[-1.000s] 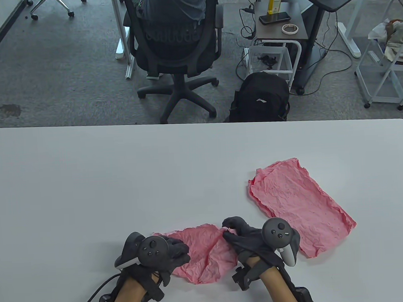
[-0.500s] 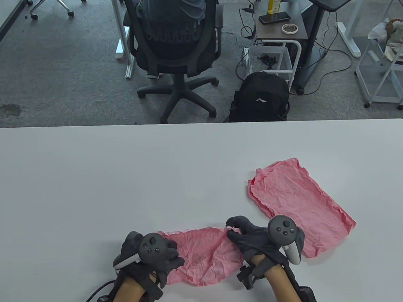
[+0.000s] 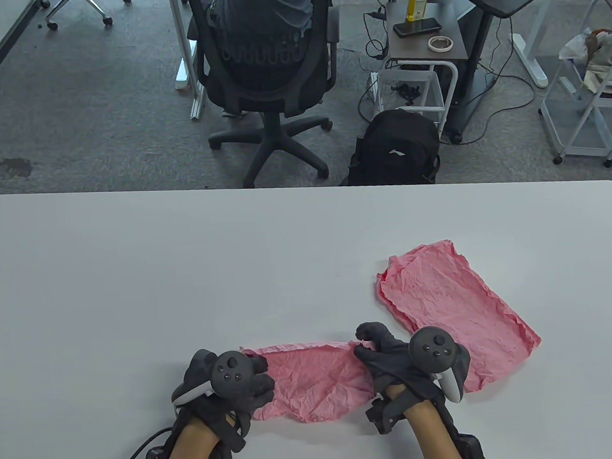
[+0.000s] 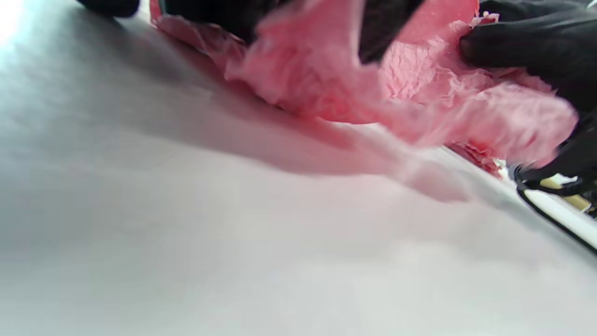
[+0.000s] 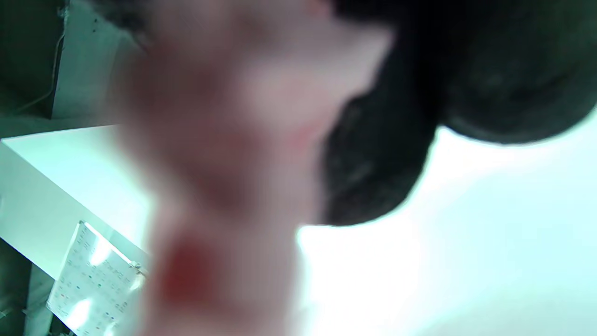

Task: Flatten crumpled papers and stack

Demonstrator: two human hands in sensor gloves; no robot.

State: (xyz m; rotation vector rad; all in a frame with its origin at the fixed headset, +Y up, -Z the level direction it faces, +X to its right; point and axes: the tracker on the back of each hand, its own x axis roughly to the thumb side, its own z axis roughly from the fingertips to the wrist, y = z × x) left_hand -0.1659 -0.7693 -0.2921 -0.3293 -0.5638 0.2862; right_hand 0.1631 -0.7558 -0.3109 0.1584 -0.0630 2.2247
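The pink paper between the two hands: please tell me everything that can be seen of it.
The pink paper is one thin, heavily wrinkled sheet near the front edge of the white table. It is spread wide but not flat, with ragged edges. The left hand grips its left end and the right hand pinches its upper right corner. The left wrist view shows parts of it raised off the table. It lies apart from the flattened sheet.

On the table (image 3: 131, 261), the crumpled paper (image 3: 315, 382) lies at lower centre between the left hand (image 3: 232, 384) and right hand (image 3: 397, 361). The flattened paper (image 3: 451, 309) lies to its upper right, just beside the right hand.
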